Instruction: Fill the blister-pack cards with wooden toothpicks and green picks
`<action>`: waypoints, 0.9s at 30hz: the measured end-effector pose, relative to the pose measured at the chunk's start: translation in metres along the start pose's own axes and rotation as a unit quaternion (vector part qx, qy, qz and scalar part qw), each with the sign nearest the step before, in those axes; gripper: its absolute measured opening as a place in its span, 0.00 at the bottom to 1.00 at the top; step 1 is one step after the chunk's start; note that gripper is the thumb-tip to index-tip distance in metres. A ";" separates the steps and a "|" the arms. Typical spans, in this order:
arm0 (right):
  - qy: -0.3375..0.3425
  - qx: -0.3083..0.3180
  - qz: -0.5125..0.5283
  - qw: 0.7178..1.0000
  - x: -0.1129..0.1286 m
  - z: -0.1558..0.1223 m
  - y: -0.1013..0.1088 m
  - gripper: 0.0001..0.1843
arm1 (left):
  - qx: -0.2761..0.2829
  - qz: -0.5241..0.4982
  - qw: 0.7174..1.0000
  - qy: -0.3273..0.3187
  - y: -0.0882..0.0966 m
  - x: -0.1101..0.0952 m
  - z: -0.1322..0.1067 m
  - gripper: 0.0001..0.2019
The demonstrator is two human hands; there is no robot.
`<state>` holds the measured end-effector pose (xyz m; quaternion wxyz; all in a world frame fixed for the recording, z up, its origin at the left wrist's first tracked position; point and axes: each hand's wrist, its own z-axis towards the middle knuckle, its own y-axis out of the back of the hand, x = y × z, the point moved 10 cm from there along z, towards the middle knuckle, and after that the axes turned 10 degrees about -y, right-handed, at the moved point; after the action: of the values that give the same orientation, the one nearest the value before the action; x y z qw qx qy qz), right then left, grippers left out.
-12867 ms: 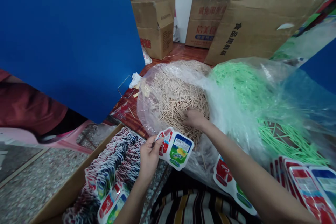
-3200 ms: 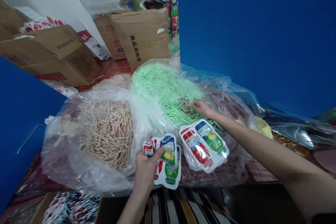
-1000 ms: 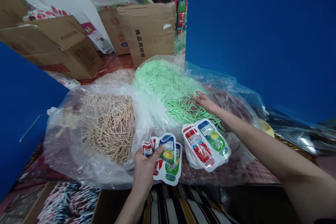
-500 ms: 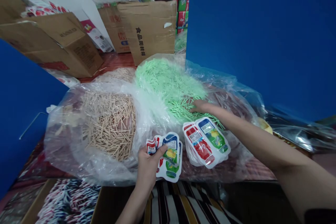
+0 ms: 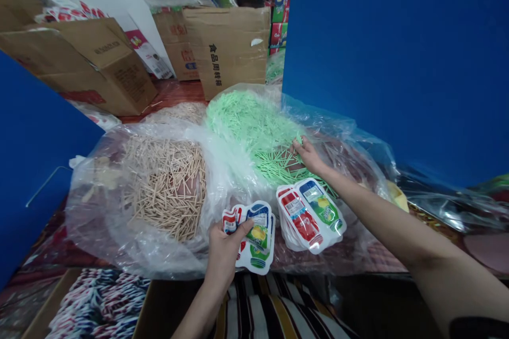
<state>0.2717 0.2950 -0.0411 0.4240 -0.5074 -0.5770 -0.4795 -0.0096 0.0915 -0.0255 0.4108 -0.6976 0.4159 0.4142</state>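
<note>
Looks like we're picking green sticks: right hand pinched at the pile, can't tell if on any. Left hand is clamped on bottle-shaped packs by the worktop's front edge, pack stack just right. Next probably needs a clean right-hand lift.

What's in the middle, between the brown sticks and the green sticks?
In the head view, crumpled, cloudy plastic lies between the brown sticks and the green sticks.
</note>
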 end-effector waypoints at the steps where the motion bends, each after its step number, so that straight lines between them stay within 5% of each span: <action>1: 0.004 0.003 -0.010 1.000 0.000 -0.003 -0.002 0.23 | 0.000 0.002 1.000 0.002 0.000 0.000 -0.001 0.17; 9: -0.004 0.070 -0.014 0.997 -0.001 -0.015 -0.022 0.23 | -0.001 -0.008 1.000 0.004 0.001 0.002 -0.001 0.16; 18: -0.025 -0.023 0.070 0.997 0.000 -0.005 0.002 0.19 | 0.013 -0.005 1.000 -0.013 -0.004 0.000 0.003 0.15; 23: 0.067 -0.028 0.094 0.993 0.058 -0.030 -0.008 0.18 | 0.037 -0.014 0.999 -0.022 -0.012 0.000 0.010 0.13; 27: 0.163 -0.013 -0.087 0.983 0.091 -0.051 -0.030 0.13 | 0.049 -0.018 0.999 -0.002 -0.020 0.003 0.008 0.14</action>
<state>0.2302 0.2602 0.0533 0.4624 -0.3753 -0.5361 -0.5983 0.0080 0.1044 -0.0265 0.4529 -0.6833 0.4217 0.3875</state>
